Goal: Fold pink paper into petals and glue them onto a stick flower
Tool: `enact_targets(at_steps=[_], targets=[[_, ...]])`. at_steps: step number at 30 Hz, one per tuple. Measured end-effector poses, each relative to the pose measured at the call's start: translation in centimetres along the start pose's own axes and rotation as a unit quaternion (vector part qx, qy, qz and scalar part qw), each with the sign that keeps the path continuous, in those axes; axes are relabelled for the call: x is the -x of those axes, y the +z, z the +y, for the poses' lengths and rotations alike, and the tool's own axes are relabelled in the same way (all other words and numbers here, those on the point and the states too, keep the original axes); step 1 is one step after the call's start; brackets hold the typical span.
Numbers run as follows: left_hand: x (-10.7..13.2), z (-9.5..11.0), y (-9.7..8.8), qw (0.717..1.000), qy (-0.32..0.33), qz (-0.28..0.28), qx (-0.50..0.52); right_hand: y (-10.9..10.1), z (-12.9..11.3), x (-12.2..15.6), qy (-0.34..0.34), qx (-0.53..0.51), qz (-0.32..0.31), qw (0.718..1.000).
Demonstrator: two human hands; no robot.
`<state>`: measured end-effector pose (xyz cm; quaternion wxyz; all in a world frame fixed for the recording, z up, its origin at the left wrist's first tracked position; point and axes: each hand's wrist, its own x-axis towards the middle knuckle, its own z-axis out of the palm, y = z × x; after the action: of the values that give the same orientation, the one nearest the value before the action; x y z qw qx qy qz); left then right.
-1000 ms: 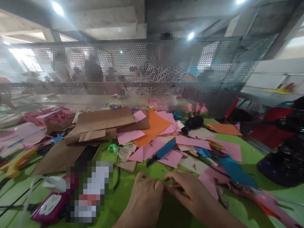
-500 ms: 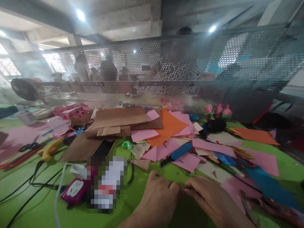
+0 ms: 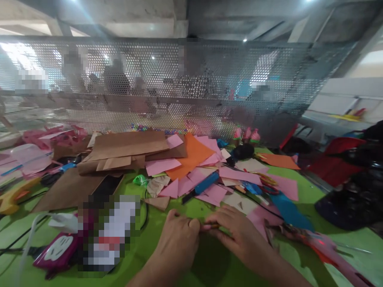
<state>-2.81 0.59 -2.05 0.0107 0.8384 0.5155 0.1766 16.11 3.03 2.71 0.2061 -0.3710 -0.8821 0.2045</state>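
My left hand (image 3: 178, 241) and my right hand (image 3: 236, 235) rest close together on the green table (image 3: 149, 259), fingers curled. Between their fingertips they pinch a small thin piece (image 3: 211, 227), too small to name. A blue utility knife (image 3: 202, 186) lies just beyond the hands among pink paper sheets (image 3: 214, 193). An orange sheet (image 3: 194, 157) and brown cardboard (image 3: 125, 149) are piled farther back.
A pink device (image 3: 58, 251) with cables lies at the left. A yellow glue gun (image 3: 12, 197) sits at the far left. Blue paper (image 3: 289, 213) and scissors (image 3: 267, 185) lie to the right, with a dark bag (image 3: 353, 199). A perforated metal screen (image 3: 179, 87) backs the table; people sit behind it.
The view swung right and back again. Both hands stayed together on the table, still pinching the small piece.
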Motion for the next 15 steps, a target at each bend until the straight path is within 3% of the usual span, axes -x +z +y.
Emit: enact_targets(at_steps=[7, 15], targets=[[0.0, 0.2, -0.7, 1.000, 0.001, -0.019, 0.018, 0.0, -0.2, 0.2, -0.002, 0.024, 0.021, 0.999], [-0.1, -0.1, -1.1, 0.998, 0.017, -0.065, 0.022, -1.2, -0.1, 0.2, 0.051, -0.063, 0.005, 0.997]])
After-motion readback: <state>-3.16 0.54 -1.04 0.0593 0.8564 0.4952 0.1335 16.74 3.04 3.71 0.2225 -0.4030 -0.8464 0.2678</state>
